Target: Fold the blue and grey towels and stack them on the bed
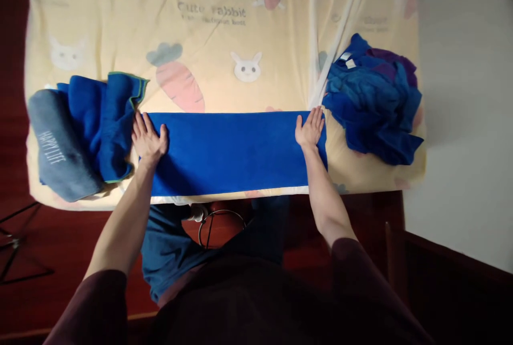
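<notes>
A blue towel point(236, 152) lies spread out flat and smooth as a long rectangle along the near edge of the bed. My left hand point(148, 136) rests on its left end, fingers spread and palm down. At the other end, my right hand point(310, 127) lies flat near the upper right corner, its fingers stretched out. Neither hand grips the cloth. Just left of my left hand are blue folded towels point(90, 115), one with green edging, beside a grey-blue towel point(60, 144) lettered "HAPPY LIFE".
A crumpled heap of blue and purple cloths point(372, 99) with white tags sits at the right. Beneath everything is a yellow sheet point(216, 61) printed with rabbits and carrots. A pale wall point(465, 93) borders the right side. Thin black metal legs point(16, 243) stand at lower left.
</notes>
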Motion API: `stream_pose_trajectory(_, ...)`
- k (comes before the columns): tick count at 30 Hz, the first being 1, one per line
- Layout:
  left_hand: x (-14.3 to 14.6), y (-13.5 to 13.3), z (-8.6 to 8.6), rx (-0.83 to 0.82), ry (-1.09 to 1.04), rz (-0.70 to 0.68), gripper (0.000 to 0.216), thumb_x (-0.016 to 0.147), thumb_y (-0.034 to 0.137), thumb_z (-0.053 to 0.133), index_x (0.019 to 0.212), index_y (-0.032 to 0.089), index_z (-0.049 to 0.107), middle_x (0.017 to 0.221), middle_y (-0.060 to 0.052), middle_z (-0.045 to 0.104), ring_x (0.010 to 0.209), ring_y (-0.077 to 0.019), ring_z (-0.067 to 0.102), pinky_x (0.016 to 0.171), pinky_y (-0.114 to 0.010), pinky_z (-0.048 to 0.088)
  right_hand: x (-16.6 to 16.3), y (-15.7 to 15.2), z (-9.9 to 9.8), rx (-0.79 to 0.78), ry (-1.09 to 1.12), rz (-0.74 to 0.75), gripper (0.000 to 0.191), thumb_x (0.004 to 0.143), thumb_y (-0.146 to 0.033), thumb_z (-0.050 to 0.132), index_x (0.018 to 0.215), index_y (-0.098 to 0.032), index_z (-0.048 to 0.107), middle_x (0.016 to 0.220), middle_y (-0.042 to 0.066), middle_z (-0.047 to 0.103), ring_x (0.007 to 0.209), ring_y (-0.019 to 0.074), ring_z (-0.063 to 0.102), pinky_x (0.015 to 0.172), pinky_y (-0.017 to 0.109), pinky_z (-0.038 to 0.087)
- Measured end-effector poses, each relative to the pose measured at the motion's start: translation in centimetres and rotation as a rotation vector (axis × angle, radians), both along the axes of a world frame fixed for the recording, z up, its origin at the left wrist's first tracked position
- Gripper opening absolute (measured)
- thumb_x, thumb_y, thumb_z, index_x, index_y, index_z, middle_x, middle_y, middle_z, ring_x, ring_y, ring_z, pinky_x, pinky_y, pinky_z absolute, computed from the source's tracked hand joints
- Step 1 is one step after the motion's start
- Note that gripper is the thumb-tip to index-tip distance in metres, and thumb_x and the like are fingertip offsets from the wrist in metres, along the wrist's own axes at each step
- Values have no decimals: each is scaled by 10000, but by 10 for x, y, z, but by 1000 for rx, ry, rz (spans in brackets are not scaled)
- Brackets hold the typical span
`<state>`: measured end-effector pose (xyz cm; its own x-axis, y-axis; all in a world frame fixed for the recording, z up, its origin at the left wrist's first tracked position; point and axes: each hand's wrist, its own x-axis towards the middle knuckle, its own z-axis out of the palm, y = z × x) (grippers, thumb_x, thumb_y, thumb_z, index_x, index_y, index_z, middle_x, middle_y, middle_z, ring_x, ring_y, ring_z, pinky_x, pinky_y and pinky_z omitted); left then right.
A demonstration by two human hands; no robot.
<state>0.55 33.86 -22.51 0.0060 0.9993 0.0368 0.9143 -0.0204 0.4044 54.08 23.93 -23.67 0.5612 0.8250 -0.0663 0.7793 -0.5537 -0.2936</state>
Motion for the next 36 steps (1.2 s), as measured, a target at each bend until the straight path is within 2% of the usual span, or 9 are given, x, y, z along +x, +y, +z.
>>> stream_pose_trajectory(4,37,-31,18,17,30,-97,735,1076,459,350,1621,-20,234,1738,-225,73,1619,-364,26,1288,-660,62,-69,-12,26,67,-2,143,727,1102,-409,247,1606,113,214,1726,251,114,1619,315,25,1309,540,-35)
stream_pose_trajectory(8,111,-93,16,-26,-2,-401,693,1064,446,304,1639,60,281,1745,-141,125,1633,-265,-17,1337,-546,16,-179,-45,31,113,91,514,688,1089,-439,261,1660,-55,240,1743,117,176,1634,270,51,1330,524,-1)
stream_pose_trajectory(11,147,-122,6,-54,-46,-439,693,1054,424,297,1663,98,243,1737,-128,165,1630,-271,63,1336,-544,21,-226,-61,22,55,169,578,690,1082,-443,260,1680,-105,196,1743,85,190,1635,249,79,1333,525,13)
stream_pose_trajectory(15,128,-122,5,-51,-34,-422,691,1049,442,323,1666,139,257,1738,-119,174,1628,-276,95,1331,-545,54,-205,-66,15,24,171,599,714,1079,-490,245,1689,-128,164,1754,55,138,1636,232,68,1340,490,30)
stream_pose_trajectory(21,28,-110,12,-27,51,-104,730,1039,434,349,1665,88,205,1726,-211,171,1623,-337,98,1286,-653,107,-59,-111,6,46,18,227,766,1080,-544,146,1677,-66,186,1747,116,121,1631,263,100,1343,454,33)
stream_pose_trajectory(26,-1,-108,12,-23,67,-48,721,1040,418,343,1668,99,189,1726,-212,182,1622,-322,116,1299,-628,107,3,-133,2,129,79,81,739,1038,-667,117,1694,-354,-17,1741,-119,83,1627,310,115,1343,523,46)
stream_pose_trajectory(30,30,-114,27,-31,20,-58,721,1047,431,325,1666,89,187,1736,-203,136,1624,-340,45,1292,-667,67,-43,-108,27,141,41,100,716,1056,-612,125,1698,-321,1,1741,-105,51,1629,332,81,1333,570,-30)
stream_pose_trajectory(33,82,-133,31,-50,-46,-236,730,1047,431,340,1681,118,160,1755,-128,65,1622,-327,-22,1315,-634,37,-126,-87,46,152,8,294,723,1088,-503,169,1699,-130,68,1744,14,22,1634,302,18,1337,536,-15)
stream_pose_trajectory(36,136,-156,19,-83,-88,-402,698,1056,387,293,1692,145,134,1746,-96,116,1624,-284,39,1341,-567,57,-212,-79,44,77,109,536,676,1090,-423,218,1703,-204,38,1729,-39,175,1635,242,23,1345,525,38)
